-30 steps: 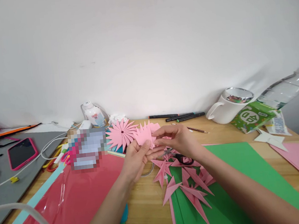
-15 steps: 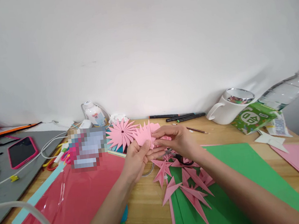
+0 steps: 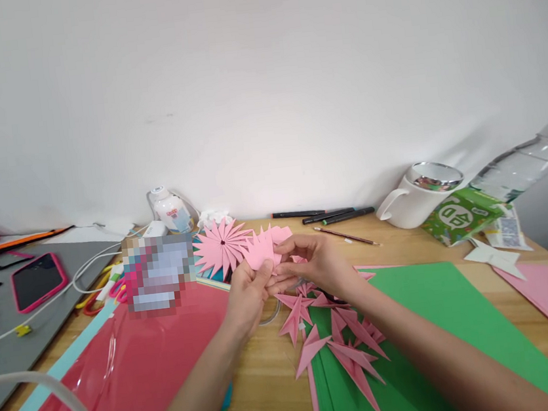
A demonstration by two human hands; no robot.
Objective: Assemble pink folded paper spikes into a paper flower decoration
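Note:
Between my hands is a fan of folded pink paper [image 3: 258, 252], its pointed tips facing up and away. My left hand [image 3: 249, 295] is closed on its lower left side, thumb pressed on top. My right hand [image 3: 312, 260] is closed at the fan's right edge, fingertips against the paper; exactly what they pinch is partly hidden. Just behind lies a round pink folded-paper star [image 3: 222, 242] with many points. Loose folded pink pieces [image 3: 354, 361] are scattered below my right hand, over green paper [image 3: 425, 320].
Red paper in clear film [image 3: 171, 349] lies to the left, with a phone [image 3: 40, 281] beyond. Several markers [image 3: 339, 214] and a pencil [image 3: 349, 235] lie by the wall. On the right are a white mug [image 3: 414, 199], a green packet [image 3: 463, 213] and a tilted water bottle [image 3: 521, 164].
My right fingers have drawn in closer together at the fan's right edge. My left hand keeps its hold. The view has shifted slightly.

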